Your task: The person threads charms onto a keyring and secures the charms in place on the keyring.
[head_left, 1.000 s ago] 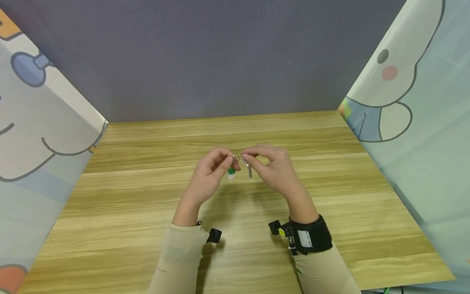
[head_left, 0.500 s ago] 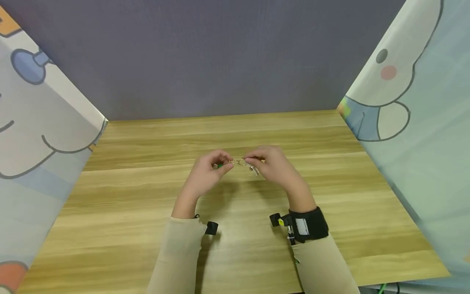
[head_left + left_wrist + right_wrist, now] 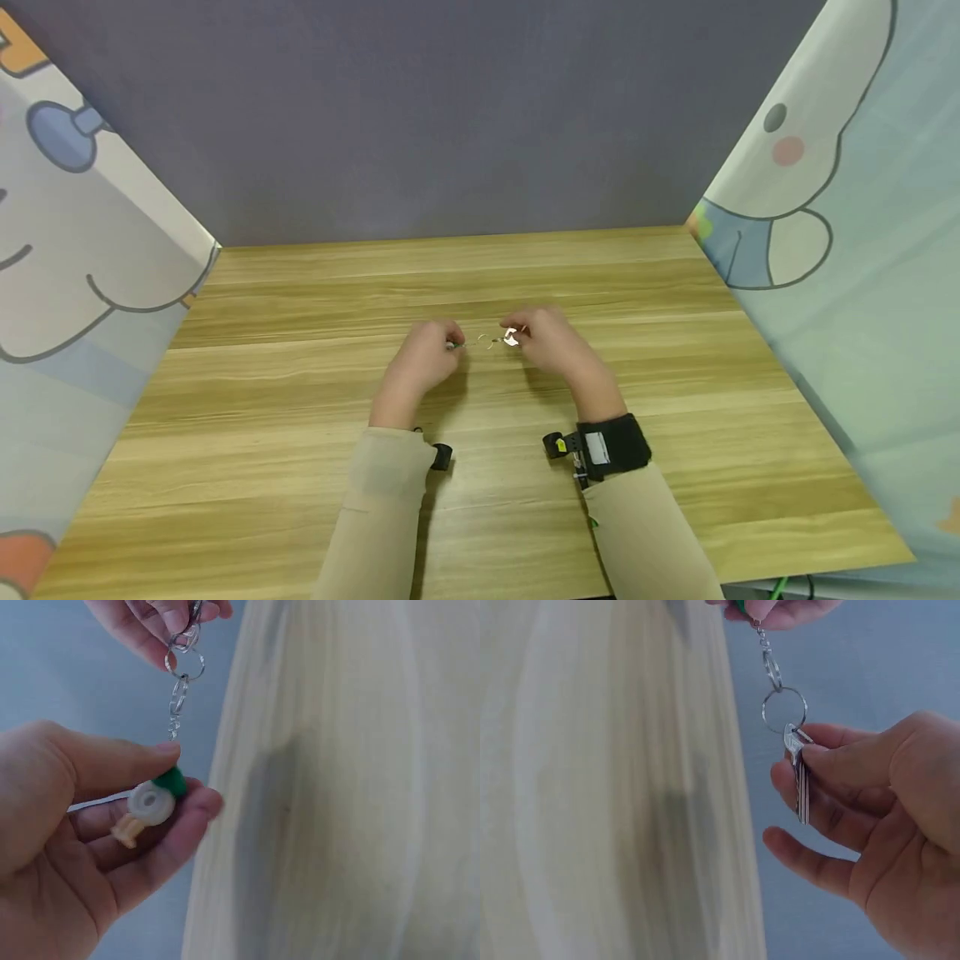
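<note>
My left hand (image 3: pixel 423 358) pinches a small charm (image 3: pixel 151 802), green and white with a peach-coloured end, between thumb and fingers. From its green top a short silver chain (image 3: pixel 175 724) runs to a small ring (image 3: pixel 772 671). That ring is linked to a larger key ring (image 3: pixel 806 711), which spans the gap between my hands. On the other side, my right hand (image 3: pixel 551 342) pinches a silver key (image 3: pixel 801 787) near its head, and the key hangs from the larger ring. Both hands are held over the table, a short way apart.
A wood-grain table (image 3: pixel 300 500) spreads beneath both hands. A dark grey panel (image 3: pixel 450 117) stands along its back edge, and printed cartoon panels rise at the left and right (image 3: pixel 825 350). Black wrist cameras (image 3: pixel 555 445) sit on the forearms.
My hands have drawn apart and lower. My left fingers have shifted from the rings to the charm, my right ones onto the key; the linked rings now stretch between them.
</note>
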`<state>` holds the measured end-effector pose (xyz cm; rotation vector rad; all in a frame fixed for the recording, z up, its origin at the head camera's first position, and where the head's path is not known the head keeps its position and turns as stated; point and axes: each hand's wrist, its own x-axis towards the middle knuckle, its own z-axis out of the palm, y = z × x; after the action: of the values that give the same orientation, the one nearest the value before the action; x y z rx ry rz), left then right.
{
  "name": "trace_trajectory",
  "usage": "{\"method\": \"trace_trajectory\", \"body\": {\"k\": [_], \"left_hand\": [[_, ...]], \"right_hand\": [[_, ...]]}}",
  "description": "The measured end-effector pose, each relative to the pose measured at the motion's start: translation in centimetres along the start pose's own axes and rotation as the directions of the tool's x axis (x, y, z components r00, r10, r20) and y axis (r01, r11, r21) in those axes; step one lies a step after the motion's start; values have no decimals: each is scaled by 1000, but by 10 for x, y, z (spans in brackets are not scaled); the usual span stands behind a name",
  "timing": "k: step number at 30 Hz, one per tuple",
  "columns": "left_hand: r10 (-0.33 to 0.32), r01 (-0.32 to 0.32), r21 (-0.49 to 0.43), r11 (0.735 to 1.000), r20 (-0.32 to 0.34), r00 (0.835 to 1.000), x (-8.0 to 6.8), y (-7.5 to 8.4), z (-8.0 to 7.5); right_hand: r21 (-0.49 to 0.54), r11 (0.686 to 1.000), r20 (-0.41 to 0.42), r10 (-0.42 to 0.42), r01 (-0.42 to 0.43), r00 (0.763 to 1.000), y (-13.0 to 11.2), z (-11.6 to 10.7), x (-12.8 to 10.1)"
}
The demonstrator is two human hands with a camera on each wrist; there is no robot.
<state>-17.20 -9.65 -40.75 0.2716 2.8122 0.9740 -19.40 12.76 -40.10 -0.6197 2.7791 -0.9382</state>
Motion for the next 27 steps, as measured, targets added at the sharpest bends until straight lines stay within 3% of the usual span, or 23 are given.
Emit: {"method": "trace_trajectory", "body": {"k": [7, 14, 20, 27], "left_hand": [[-31, 32, 198, 980, -11, 999, 3, -3, 12], [-48, 47, 199, 979, 0, 999, 2, -4, 18], [-20, 41, 260, 965, -84, 996, -3, -8, 8], [-38, 69, 220, 973, -145, 989, -10, -6, -13]], "right_hand": [[-34, 999, 18, 14, -14, 1000, 4, 11, 2], [-92, 995, 1, 43, -43, 999, 8, 17, 0], [-166, 982, -32, 83, -87, 996, 6, 7, -4], [-232, 964, -68, 114, -127, 991, 1, -14, -11]]}}
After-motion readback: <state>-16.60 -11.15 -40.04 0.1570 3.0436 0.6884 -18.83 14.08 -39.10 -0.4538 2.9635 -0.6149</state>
